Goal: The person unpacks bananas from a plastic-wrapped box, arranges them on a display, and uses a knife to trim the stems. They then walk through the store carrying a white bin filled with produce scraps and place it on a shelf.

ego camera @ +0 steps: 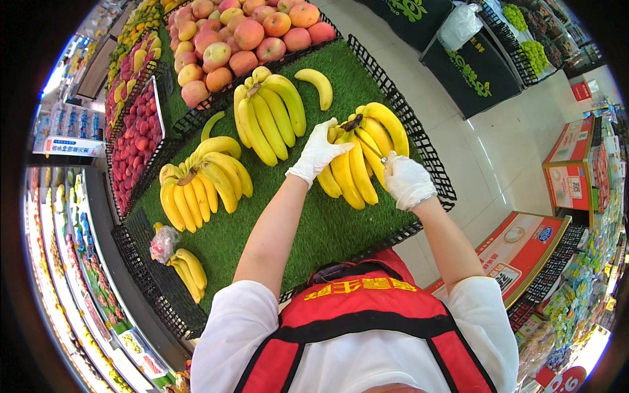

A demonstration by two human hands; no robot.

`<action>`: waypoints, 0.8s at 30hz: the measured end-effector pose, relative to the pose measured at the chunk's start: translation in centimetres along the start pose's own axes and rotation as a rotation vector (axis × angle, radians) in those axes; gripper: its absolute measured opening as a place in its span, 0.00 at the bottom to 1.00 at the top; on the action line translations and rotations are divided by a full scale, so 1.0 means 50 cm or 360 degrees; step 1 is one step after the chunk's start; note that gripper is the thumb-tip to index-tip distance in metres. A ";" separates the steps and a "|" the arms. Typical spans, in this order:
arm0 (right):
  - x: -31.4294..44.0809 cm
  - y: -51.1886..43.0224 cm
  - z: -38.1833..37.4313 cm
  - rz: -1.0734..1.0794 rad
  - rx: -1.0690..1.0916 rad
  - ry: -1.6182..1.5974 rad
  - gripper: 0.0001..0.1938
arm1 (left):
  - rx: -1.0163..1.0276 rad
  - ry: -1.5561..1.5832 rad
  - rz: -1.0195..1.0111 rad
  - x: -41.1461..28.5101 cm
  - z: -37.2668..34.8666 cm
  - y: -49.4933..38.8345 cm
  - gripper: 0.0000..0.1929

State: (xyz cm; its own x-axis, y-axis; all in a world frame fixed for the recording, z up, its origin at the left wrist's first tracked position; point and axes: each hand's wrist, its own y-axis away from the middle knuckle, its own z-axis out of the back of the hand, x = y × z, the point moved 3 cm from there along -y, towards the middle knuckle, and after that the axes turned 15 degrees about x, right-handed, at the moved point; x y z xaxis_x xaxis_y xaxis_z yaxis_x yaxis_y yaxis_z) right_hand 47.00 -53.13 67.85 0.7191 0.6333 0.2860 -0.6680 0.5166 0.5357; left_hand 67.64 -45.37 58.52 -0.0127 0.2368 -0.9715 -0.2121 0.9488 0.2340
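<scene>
A large bunch of yellow bananas (361,169) lies on the green artificial-grass mat (275,236), its dark crown facing away from me. My left hand (318,151), in a white glove, grips the bunch's left side, with the thumb across the upper bananas. Gloved in white too, my right hand (409,181) holds what looks like a thin-bladed knife (372,149) by its handle. The blade reaches in among the bananas below the crown; its tip is hidden. Left of my hands lie another bunch (269,115) and a further bunch (206,179). One loose banana (317,87) rests beyond them.
Black plastic lattice fencing (400,108) edges the stand. Apples (245,37) are piled at the back, dark red fruit (140,137) to the left. A small banana bunch (189,275) lies near-left beside crumpled clear plastic (164,244). Red display boxes (521,245) stand right, across the aisle.
</scene>
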 end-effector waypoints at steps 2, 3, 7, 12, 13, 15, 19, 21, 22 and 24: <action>0.006 -0.006 -0.016 0.0050 -0.0033 -0.0113 0.15 | -0.0028 0.0120 0.0009 0.002 -0.001 0.003 0.44; 0.005 -0.007 -0.028 0.0097 0.0036 -0.0235 0.14 | -0.0036 0.0209 0.0018 0.004 -0.001 0.004 0.44; -0.006 -0.003 -0.081 0.0107 0.0644 -0.2069 0.13 | -0.0022 0.0192 -0.0002 0.003 -0.003 0.010 0.44; 0.009 -0.005 -0.081 0.0173 0.0672 -0.2685 0.15 | -0.0007 0.0076 0.0029 0.002 0.000 0.002 0.43; 0.017 -0.003 -0.082 0.0199 0.0754 -0.2775 0.14 | 0.0002 0.0099 0.0039 0.002 0.000 0.000 0.43; 0.023 -0.001 -0.076 0.0256 0.0716 -0.2910 0.12 | 0.0010 0.0176 0.0095 0.006 0.004 -0.002 0.42; 0.023 -0.006 -0.052 0.0347 0.0845 -0.2993 0.07 | 0.0033 0.0024 0.0170 0.002 0.017 -0.006 0.40; 0.016 -0.022 -0.034 0.0396 0.0961 -0.2796 0.05 | 0.0097 0.0160 0.0195 0.001 0.020 -0.007 0.40; 0.007 -0.033 -0.024 0.0310 0.1038 -0.2731 0.05 | 0.0125 0.0251 0.0199 0.000 0.021 -0.007 0.40; -0.015 -0.051 -0.008 0.0160 0.1065 -0.2714 0.04 | 0.0121 0.0307 0.0211 0.000 0.022 -0.008 0.41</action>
State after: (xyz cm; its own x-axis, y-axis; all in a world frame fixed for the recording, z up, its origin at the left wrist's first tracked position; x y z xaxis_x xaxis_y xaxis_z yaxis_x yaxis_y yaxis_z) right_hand 48.09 -54.72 65.96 0.3598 -0.7841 0.5056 -0.8438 -0.0422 0.5349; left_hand 68.78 -45.50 58.46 -0.2234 0.3231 -0.9196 -0.1218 0.9268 0.3553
